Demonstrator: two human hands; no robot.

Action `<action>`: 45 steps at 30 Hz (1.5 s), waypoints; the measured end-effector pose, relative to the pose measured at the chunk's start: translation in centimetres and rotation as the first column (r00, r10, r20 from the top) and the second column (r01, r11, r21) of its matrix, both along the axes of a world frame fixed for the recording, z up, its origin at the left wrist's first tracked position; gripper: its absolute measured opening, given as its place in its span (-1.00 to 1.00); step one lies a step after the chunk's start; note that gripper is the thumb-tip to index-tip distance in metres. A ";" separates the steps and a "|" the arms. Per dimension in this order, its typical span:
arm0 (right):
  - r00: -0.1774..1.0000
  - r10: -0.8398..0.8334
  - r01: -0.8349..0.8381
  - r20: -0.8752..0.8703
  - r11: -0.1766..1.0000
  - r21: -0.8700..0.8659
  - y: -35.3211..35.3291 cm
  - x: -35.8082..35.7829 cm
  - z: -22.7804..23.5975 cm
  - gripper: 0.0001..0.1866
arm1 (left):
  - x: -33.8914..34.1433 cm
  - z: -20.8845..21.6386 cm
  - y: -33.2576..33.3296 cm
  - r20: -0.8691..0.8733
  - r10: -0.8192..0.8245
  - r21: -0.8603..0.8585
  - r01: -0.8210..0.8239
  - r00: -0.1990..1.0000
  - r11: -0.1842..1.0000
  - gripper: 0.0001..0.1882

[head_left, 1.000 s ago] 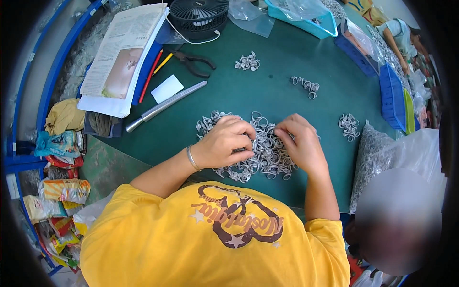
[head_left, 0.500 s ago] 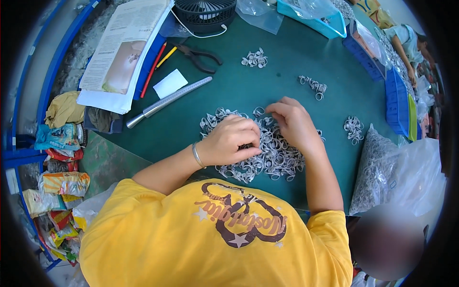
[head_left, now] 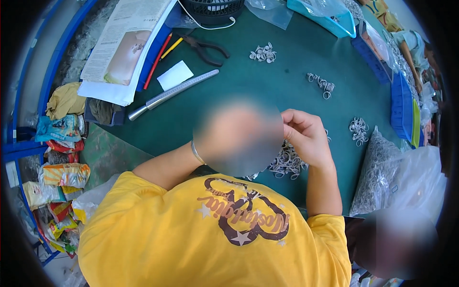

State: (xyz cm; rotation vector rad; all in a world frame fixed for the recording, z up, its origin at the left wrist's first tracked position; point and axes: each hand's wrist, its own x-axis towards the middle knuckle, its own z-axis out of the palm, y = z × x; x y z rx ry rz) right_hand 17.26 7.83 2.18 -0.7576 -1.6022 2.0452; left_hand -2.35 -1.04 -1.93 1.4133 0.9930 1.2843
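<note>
A heap of grey metal rings [head_left: 288,160] lies on the green tabletop in front of me, partly hidden by a blurred patch. My left hand [head_left: 229,131] is over the heap inside that patch, so its fingers cannot be made out. Just to its right, above the heap, my right hand [head_left: 310,138] is closed in a pinch, thumb against the fingers. Its fingertips meet the edge of the blur, and whatever they hold is hidden. Smaller clusters of rings sit beyond: one group [head_left: 263,53] at the far middle, a row [head_left: 322,85] farther right, and another group [head_left: 358,131] at the right.
A metal ring mandrel [head_left: 174,94], white paper [head_left: 175,75], pliers [head_left: 208,50] and red pencil [head_left: 158,62] lie at left. Papers [head_left: 124,48] and a black fan [head_left: 215,10] stand behind. Blue bins [head_left: 401,105] and a ring-filled plastic bag [head_left: 375,174] line the right.
My right hand has turned and come lower, its fingers now in a pinch near the left hand. A blur now covers my left hand. The whole view has shifted slightly.
</note>
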 end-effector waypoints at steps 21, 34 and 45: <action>0.967 -0.251 0.231 0.051 0.941 0.246 -3.4 1.5 -1.1 -0.89 | 0.9 1.8 -0.7 -0.246 0.002 0.159 0.038 0.969 0.986 -0.81; 0.949 -0.308 0.269 -0.067 0.679 0.683 -3.5 0.9 -0.8 -0.85 | 1.0 0.8 -0.8 0.064 -0.025 -0.124 0.033 0.998 0.992 -0.80; 0.969 -0.247 0.247 -0.022 0.969 0.007 -3.9 1.2 -0.1 -0.82 | 1.1 2.4 -0.3 -0.080 0.125 0.175 -0.110 0.989 0.978 -0.88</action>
